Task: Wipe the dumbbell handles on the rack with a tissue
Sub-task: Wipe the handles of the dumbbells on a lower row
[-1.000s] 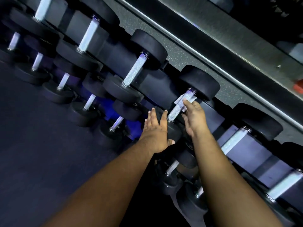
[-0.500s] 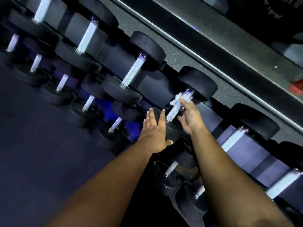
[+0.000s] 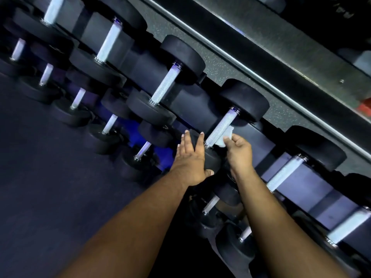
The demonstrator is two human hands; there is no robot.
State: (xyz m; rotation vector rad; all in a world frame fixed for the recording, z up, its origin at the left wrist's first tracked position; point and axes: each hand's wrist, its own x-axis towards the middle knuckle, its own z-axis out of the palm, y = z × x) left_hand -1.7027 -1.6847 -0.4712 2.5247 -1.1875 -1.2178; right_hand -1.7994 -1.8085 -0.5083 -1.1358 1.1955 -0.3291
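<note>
The dumbbell [image 3: 218, 125] being wiped sits at the centre of the frame on the top tier of the rack [image 3: 202, 111], its long axis running diagonally from lower left to upper right: the near black head lies under the left hand and the far head [image 3: 244, 101] points to the upper right. Its knurled silver handle [image 3: 219, 127] is bare along most of its length. The right hand [image 3: 239, 150] pinches a white tissue [image 3: 225, 137] between thumb and curled fingers, and presses it against the lower right side of the handle, near the end closest to the person. The left hand [image 3: 190, 157] lies flat with straight, slightly spread fingers on the near head, thumb hooked under its edge. The rack holds rows of dumbbells all angled the same way: one neighbour [image 3: 166, 85] up and to the left, another [image 3: 285, 171] down and to the right, more across the upper left, and smaller ones on lower tiers at mid left and lower centre. Dark floor [image 3: 50, 177] fills the left and bottom left. A speckled grey strip [image 3: 220, 63] and a pale edge run diagonally behind the rack toward the right. No writing on the weights can be read; they are too dark.
</note>
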